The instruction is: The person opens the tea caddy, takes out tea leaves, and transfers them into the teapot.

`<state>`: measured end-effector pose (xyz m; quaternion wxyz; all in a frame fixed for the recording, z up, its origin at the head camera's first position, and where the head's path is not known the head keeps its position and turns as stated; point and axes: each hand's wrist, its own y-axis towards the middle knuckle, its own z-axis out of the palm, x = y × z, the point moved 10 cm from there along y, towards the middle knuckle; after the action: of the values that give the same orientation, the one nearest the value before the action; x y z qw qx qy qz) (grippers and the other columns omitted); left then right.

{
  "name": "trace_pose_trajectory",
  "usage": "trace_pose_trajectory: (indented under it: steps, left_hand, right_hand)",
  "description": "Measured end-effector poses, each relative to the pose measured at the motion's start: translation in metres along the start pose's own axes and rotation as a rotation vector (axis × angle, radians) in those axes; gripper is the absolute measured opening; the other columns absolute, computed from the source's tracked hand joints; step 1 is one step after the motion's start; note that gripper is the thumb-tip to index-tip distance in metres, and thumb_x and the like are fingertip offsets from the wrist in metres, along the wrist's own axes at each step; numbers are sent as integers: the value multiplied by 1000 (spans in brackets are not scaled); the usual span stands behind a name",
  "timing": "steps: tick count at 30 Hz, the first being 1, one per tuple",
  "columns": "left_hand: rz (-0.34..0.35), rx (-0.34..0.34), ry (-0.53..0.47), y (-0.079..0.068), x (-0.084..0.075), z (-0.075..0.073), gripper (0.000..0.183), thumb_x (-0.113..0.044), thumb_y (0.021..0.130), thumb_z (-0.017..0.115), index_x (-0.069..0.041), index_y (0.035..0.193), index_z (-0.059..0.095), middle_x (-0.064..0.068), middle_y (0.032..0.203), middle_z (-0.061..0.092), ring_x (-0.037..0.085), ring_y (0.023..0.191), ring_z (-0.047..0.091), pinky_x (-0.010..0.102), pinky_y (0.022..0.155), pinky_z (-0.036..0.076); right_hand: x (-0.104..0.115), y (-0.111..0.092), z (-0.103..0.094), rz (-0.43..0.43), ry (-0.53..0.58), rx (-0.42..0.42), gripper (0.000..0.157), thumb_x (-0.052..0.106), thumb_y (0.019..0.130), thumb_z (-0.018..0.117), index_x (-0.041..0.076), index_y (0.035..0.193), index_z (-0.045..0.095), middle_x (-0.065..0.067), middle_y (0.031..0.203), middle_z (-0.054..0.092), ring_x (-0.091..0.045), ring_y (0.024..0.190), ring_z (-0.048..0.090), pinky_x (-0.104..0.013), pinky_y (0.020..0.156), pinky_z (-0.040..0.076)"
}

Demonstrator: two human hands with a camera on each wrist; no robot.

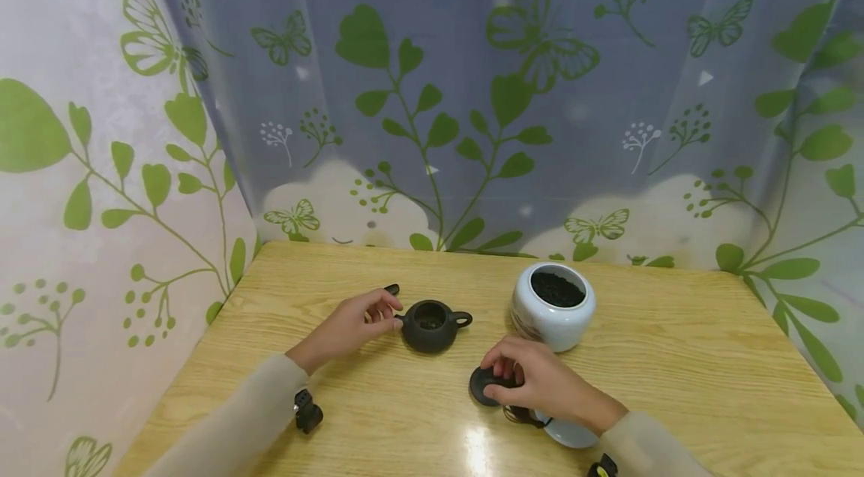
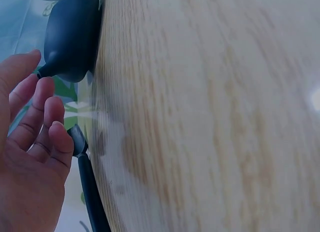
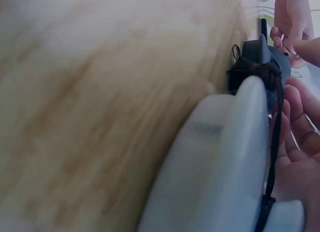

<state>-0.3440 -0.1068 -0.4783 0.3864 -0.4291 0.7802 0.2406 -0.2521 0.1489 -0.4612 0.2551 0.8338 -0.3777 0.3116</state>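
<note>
A dark teapot [image 1: 430, 346] stands lidless in the head view, with some dark bits inside. My left hand [image 1: 354, 327] is at its spout, thumb and fingers on either side of the tip; contact is hard to tell. A black-handled scoop [image 2: 90, 192] lies beside that hand. Over the round dark teapot lid [image 1: 481, 385], my right hand [image 1: 540, 379] has its thumb and fingers spread apart. The knob is hidden beneath them. In the right wrist view, a pale jar lid [image 3: 210, 157] with a black cord [image 3: 278, 137] is near that hand.
A white jar [image 1: 550, 327] filled with dark tea leaves [image 1: 557, 289] stands behind the right hand. The wooden table [image 1: 675, 357] meets patterned cloth [image 1: 432, 109] at the back and sides.
</note>
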Motion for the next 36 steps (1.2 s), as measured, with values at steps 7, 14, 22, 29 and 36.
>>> trace_pose_trajectory:
  steps: [7,14,22,29,36]
  left_hand:
    - [5,6,-1,5,2,4,21,-32,107,74,-19,123,71,2,101,70,19,88,62,28,71,50]
    - [11,20,26,6,2,10,16,-29,108,73,-20,121,70,1,101,71,17,88,64,29,75,52]
    - [22,13,26,7,0,11,15,-27,108,72,-18,120,69,3,100,71,17,87,64,27,74,52]
    - [28,10,32,8,1,12,15,-27,108,72,-19,120,70,0,99,71,16,86,63,28,73,52]
    - [17,5,38,8,3,10,15,-27,108,72,-19,120,70,-1,99,71,14,85,64,28,73,53]
  right_hand:
    - [-2,4,5,3,-46,59,17,25,98,85,21,109,73,8,98,66,-2,84,60,-24,76,57]
    - [-4,8,5,16,-94,73,14,21,97,86,21,103,73,10,95,65,1,82,59,-23,75,56]
    - [-5,12,-2,34,-119,30,12,18,96,86,21,95,75,13,84,63,3,75,56,-21,69,53]
    - [3,22,-11,27,-89,-7,9,16,96,85,19,95,76,13,81,63,4,72,55,-21,66,52]
    - [12,38,-20,22,-58,-42,7,17,98,83,14,98,76,10,83,64,1,73,54,-22,66,51]
